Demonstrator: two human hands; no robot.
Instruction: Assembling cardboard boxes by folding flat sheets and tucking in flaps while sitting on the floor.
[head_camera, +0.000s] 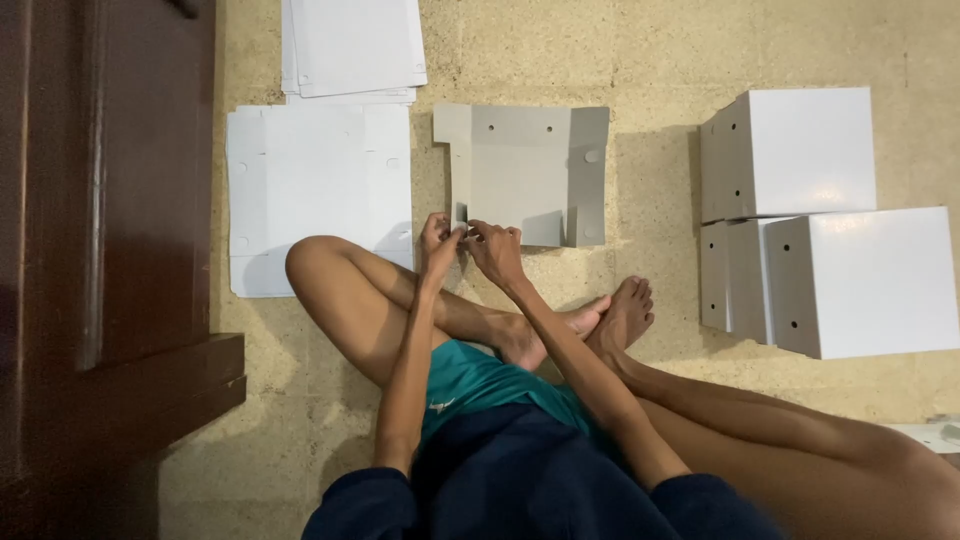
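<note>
**At frame centre: both hands on a grey cardboard blank**

On a rough, speckled beige floor (650, 60), seated cross-legged, bare feet just right of centre. Along the left edge, dark brown wooden furniture (100, 200) with a stepped base. At upper left, a stack of flat white sheets (355, 45), and just below it a larger white die-cut sheet (315, 190) lying flat, its lower edge tucked behind a bent knee. At the right side, folded white boxes (810, 150) with small round holes in their grey side panels, one above and a larger one (880, 280) below, set close together.

Just above centre, flat on the floor, a grey cardboard blank (530, 165), partly folded, with raised flaps at left and right and small punched holes along its top. Nearest edge of the blank directly in front of the fingers. Left hand (438, 245) and right hand (495, 250) side by side, almost touching, fingertips pinched on the lower left corner flap of the blank. Both hands closed in a light grasp on that cardboard edge, wrists reaching forward over the crossed shins.
</note>
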